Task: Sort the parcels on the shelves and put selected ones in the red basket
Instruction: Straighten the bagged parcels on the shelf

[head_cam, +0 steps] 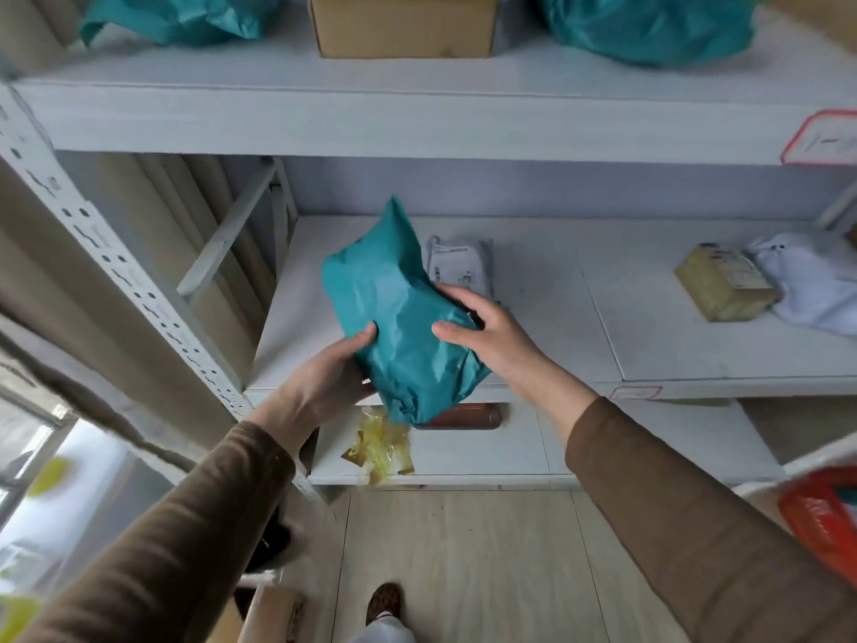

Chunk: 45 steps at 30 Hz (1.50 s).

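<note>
A teal plastic parcel [394, 313] is held in the air in front of the middle shelf [672, 359]. My left hand [320, 382] grips its lower left side, thumb on the front. My right hand [482, 331] holds its right side, thumb on top and fingers behind it. A grey mailer with a label [459, 266] lies on the shelf just behind the parcel. The red basket [821, 517] shows partly at the right edge, low down.
A yellow taped box [723, 285] and a white bag [816, 280] sit at the shelf's right. The upper shelf carries two teal bags [176, 16] and a cardboard box [403, 25]. The lower shelf holds yellow crumpled wrap [380, 447] and a brown item [468, 416].
</note>
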Available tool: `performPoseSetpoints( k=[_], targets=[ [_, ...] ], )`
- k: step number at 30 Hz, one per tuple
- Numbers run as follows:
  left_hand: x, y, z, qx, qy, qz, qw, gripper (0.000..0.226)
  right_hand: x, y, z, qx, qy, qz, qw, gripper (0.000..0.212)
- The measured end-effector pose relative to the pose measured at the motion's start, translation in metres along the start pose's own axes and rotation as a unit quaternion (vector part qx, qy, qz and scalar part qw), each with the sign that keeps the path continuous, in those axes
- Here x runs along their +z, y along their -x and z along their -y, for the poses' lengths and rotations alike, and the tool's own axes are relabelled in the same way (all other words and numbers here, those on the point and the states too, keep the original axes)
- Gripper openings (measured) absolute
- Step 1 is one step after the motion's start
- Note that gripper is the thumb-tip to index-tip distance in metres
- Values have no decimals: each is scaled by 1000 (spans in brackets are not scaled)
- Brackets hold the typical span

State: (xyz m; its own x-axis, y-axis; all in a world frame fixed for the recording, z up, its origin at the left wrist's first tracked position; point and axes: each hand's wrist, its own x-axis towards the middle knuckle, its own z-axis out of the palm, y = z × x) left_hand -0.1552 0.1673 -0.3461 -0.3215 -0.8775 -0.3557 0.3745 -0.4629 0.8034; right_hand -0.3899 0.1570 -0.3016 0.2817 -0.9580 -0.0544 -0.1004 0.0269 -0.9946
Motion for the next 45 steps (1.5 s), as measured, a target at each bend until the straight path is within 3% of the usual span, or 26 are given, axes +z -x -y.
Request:
performPoseSetpoints(
  k=[4, 6, 7, 9, 11, 13, 16, 18, 22, 24, 25, 26, 27, 29, 30, 31, 33, 35, 38, 41, 45],
  targets=[
    [44, 16, 2, 139, -95, -86, 982, 51, -28, 32, -13, 14, -2, -49, 999, 43],
    [63, 25, 4, 228, -223, -125, 939, 43, -35, 45, -22, 43, -1, -74, 996, 35],
    [70, 30, 5, 289, -323, -134, 891, 37, -38, 49, -26, 61, -22, -87, 994, 32],
    [75, 37, 8, 406, -525, -141, 735, 32, -44, 57, -32, 99, -137, -107, 980, 28],
    [76, 40, 13, 475, -636, -128, 594, 34, -48, 65, -30, 129, -314, -104, 935, 28],
    [72, 41, 18, 516, -674, -120, 515, 34, -51, 74, -27, 127, -426, -86, 892, 42],
    [58, 35, 27, 546, -686, -136, 462, 32, -54, 83, -22, 122, -424, -28, 897, 80],
    [50, 32, 28, 555, -693, -141, 437, 24, -54, 85, -19, 127, -382, 12, 915, 90],
    [37, 29, 20, 559, -712, -152, 397, 29, -48, 82, -22, 116, -243, 37, 962, 55],
    [30, 24, 16, 528, -703, -215, 425, 41, -39, 77, -27, 125, -242, 12, 962, 45],
    [26, 22, 15, 503, -683, -259, 462, 45, -33, 74, -30, 127, -265, 0, 956, 45],
    [23, 20, 15, 476, -639, -306, 521, 50, -27, 69, -34, 128, -294, -11, 947, 46],
    [19, 18, 17, 437, -568, -346, 606, 55, -21, 65, -38, 130, -321, -21, 938, 46],
    [9, 21, 23, 308, -337, -346, 820, 56, -6, 52, -47, 138, -355, -39, 924, 44],
    [6, 22, 27, 227, -223, -306, 897, 50, 3, 45, -52, 143, -362, -48, 920, 43],
    [1, 24, 31, 156, -150, -258, 941, 46, 13, 36, -57, 150, -368, -56, 916, 41],
    [-4, 28, 38, 86, -143, -187, 968, 51, 35, 17, -64, 163, -378, -68, 909, 41],
    [-13, 24, 38, 75, -140, -165, 974, 54, 58, -6, -70, 177, -378, -79, 905, 43],
    [-39, 6, 26, 70, -112, -185, 974, 48, 89, -45, -77, 192, -371, -93, 904, 43],
    [-65, -17, 5, 72, -48, -211, 974, 33, 112, -82, -78, 201, -307, -87, 926, 37],
    [-103, -53, -20, 61, -15, -237, 969, 50, 127, -129, -81, 232, -232, -129, 936, 35]
  ],
)
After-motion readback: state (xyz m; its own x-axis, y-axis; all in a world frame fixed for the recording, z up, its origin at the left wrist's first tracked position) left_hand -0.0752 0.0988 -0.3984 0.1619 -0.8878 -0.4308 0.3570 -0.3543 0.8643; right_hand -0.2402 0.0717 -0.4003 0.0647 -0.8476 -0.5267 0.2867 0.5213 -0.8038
